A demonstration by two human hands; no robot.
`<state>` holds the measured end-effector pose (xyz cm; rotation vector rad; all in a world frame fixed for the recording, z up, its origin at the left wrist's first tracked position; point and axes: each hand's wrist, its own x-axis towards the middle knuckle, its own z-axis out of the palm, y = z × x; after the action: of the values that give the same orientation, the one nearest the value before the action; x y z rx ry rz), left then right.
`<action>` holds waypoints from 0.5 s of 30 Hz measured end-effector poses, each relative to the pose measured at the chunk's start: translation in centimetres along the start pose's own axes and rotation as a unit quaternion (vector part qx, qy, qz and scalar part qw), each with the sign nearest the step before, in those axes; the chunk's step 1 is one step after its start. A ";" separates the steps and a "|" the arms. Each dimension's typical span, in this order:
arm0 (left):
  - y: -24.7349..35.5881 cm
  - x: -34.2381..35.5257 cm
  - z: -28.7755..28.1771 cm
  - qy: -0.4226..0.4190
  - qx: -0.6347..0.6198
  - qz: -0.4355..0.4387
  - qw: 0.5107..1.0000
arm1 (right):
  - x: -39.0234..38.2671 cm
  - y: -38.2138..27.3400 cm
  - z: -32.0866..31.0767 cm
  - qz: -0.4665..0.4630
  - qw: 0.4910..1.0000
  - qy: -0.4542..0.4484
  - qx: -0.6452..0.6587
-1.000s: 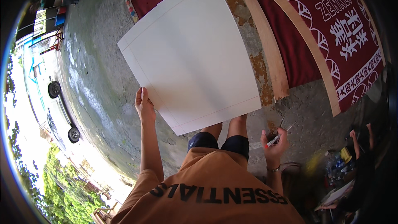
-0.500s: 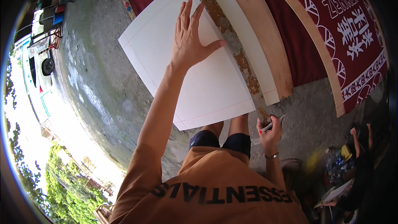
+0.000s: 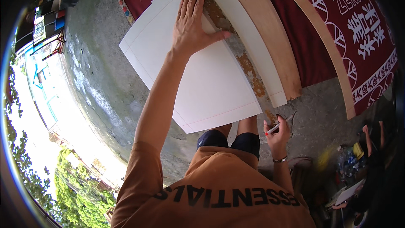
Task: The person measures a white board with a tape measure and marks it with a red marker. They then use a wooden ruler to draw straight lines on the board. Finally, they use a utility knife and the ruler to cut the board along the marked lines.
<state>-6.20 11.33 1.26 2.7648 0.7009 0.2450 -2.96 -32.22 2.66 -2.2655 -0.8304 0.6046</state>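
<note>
Four nearly closed-up fingers and the splayed thumb of your left hand (image 3: 190,31) seemingly steady the rusty bar (image 3: 242,57) lying across the white sheet (image 3: 211,86), while your right hand (image 3: 279,138) pinches a pen (image 3: 272,130) nearby.

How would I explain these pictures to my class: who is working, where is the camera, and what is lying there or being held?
There is no machine here: a person works with two bare hands. The camera sits on the person's head and looks down; its wide fisheye lens makes straight edges look bent.

A large white sheet with thin reddish lines lies in front. A long, rust-patched strip lies along it, with white showing on both sides. The left hand is spread palm down there, its thumb over the strip. The right hand holds a slim, pen-like tool with a red end.

To the right are a wooden plank, dark red cloth and a red-and-white patterned panel.
</note>
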 end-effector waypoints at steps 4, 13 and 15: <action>-0.1 0.1 0.1 0.007 -0.001 0.009 1.000 | 0.1 0.1 0.2 -0.005 1.000 -0.009 -0.002; -0.6 0.3 0.7 0.017 0.007 0.008 1.000 | 0.3 0.4 0.2 -0.031 0.999 -0.020 -0.013; -0.6 0.3 0.6 0.012 0.006 0.006 1.000 | 0.3 0.3 0.1 -0.030 0.999 -0.022 -0.013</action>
<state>-6.05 11.84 0.52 2.7831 0.6942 0.2785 -2.69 -32.10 2.28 -2.2497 -0.9301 0.6224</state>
